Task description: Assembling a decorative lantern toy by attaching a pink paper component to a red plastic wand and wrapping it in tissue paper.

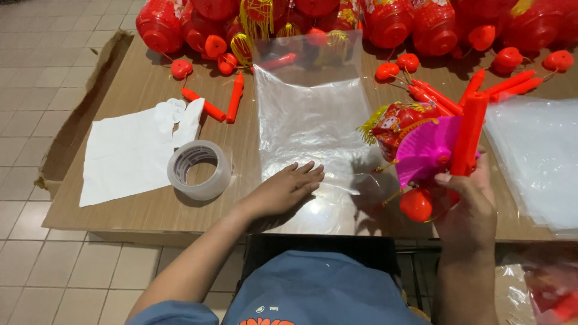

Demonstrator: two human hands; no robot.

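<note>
Here the right hand (469,207), at right of frame, clasps a folded lantern (415,141) and red stick (468,135), held above its fingers. The left hand (283,191) lies spread flat on the empty clear bag (310,114) at centre, tape roll (200,170) just left.

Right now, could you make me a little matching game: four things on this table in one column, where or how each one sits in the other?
1. tape roll
2. clear plastic bag
3. red stick
4. white paper

a. under the left hand
b. held in the right hand
c. far left of the table
d. between paper and bag

Pairs: 1-d, 2-a, 3-b, 4-c
</note>
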